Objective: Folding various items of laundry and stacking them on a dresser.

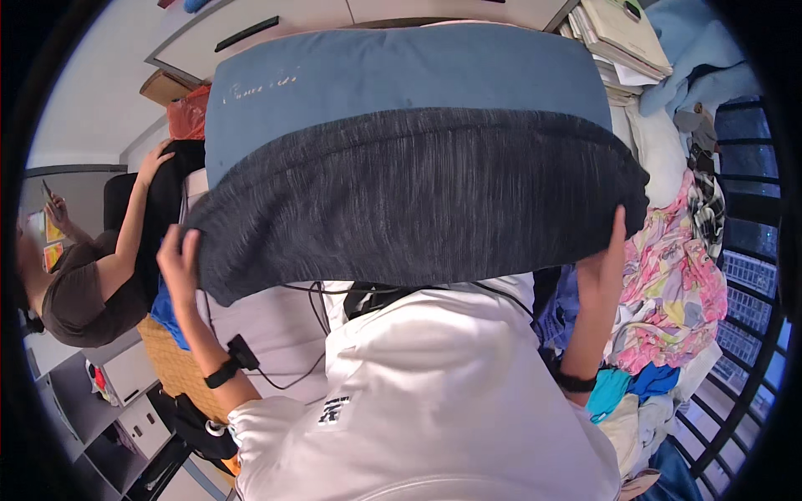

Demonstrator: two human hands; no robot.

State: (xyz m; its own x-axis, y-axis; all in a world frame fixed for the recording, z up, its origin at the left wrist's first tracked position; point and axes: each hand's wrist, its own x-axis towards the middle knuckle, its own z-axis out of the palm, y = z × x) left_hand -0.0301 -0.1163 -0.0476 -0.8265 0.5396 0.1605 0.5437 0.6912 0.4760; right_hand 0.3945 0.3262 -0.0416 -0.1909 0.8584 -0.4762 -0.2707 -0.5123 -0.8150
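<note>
A dark grey heathered cloth (401, 200), maybe a garment, spreads in a wide curved shape before me, over the near part of a blue pillow or cushion (401, 75) that bears writing. My left hand (180, 266) is at the cloth's left end, fingers apart and slightly blurred; the frame does not settle whether it grips the edge. At the right end, my right hand (600, 269) holds the cloth, one digit lying over it and the other fingers hidden underneath.
A person (94, 282) sits at the left, one hand on black fabric. Piled clothes, including a pink patterned cloth (673, 288), lie to my right by a barred window (745, 250). Stacked papers (620, 37) stand at back right. A black cable (294, 379) runs from my left wrist.
</note>
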